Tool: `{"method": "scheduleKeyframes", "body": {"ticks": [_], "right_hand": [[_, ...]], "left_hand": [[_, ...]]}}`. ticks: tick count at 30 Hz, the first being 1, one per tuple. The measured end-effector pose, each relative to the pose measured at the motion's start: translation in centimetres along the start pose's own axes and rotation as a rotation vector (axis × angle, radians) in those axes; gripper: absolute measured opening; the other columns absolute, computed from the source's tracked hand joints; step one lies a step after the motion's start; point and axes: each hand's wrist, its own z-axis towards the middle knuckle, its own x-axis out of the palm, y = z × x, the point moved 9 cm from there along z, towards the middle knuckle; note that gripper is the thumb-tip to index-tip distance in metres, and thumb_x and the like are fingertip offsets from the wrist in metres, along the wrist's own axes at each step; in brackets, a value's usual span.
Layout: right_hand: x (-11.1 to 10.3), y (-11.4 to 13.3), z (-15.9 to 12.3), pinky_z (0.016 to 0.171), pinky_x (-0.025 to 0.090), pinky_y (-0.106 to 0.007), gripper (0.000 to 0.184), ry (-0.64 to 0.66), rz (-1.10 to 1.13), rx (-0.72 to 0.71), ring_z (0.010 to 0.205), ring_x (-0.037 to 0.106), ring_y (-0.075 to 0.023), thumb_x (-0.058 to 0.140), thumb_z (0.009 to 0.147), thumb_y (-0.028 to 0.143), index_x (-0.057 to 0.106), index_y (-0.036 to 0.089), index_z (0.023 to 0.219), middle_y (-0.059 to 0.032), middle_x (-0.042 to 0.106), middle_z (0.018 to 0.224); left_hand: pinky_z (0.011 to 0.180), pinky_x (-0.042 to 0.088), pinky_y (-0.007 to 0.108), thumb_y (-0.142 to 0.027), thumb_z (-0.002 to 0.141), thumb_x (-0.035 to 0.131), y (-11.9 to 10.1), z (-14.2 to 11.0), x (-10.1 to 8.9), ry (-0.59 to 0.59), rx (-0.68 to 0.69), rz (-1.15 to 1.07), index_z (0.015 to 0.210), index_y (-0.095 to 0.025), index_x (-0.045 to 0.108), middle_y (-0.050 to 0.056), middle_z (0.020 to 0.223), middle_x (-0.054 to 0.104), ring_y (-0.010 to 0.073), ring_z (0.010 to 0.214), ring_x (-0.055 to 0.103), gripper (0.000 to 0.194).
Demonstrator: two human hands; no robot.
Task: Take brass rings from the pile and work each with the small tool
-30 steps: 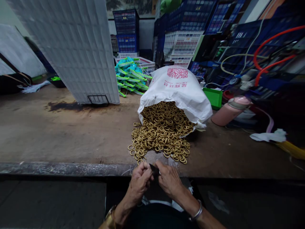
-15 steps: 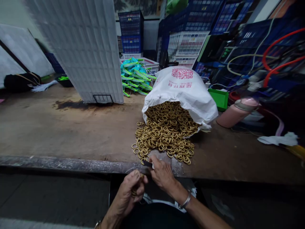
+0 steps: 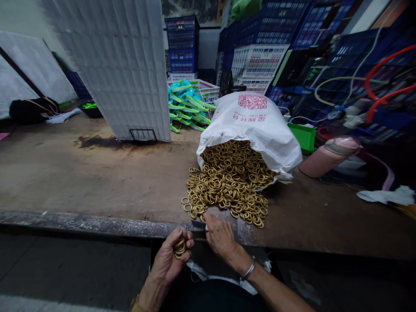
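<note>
Several brass-coloured rings (image 3: 180,248) sit in the curled fingers of my left hand (image 3: 169,255), just off the table's front edge. My right hand (image 3: 221,238) pinches a flat dark blade-like tool (image 3: 199,224); its grip end is hidden by the fingers, so its exact kind is unclear. The tool points left, close to the near rings. A heap of loose brass-coloured rings (image 3: 224,190) spills onto the table from the mouth of a white woven sack (image 3: 250,121) lying on its side.
On the brown table (image 3: 107,182) a tall whitish ribbed panel (image 3: 120,73) stands at left. Bright green and blue items (image 3: 188,104) are piled behind it. To the right are a green tray (image 3: 303,138), a pink bottle (image 3: 328,158) and hoses (image 3: 373,82). Crates (image 3: 182,43) are stacked behind.
My left hand has drawn slightly left and turned, so the rings in it show more clearly. The dark tool in my right hand has shifted slightly left.
</note>
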Motion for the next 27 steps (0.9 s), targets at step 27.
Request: {"method": "scheduleKeyframes", "body": {"ticks": [27], "right_hand": [[-0.6,-4.8,-1.1,0.038,0.020,-0.017,0.027,0.074,1.277,0.261,0.038,0.026,-0.0042,0.047,0.075,0.045,0.041,0.019,0.070,0.0090,0.038,0.046]], "left_hand": [[0.058,0.035,0.022,-0.029,0.076,0.053,0.5,2.9,7.6,0.105,0.500,1.081,0.065,-0.015,0.060,0.001,0.061,0.053,0.0122,0.059,0.045,0.019]]}}
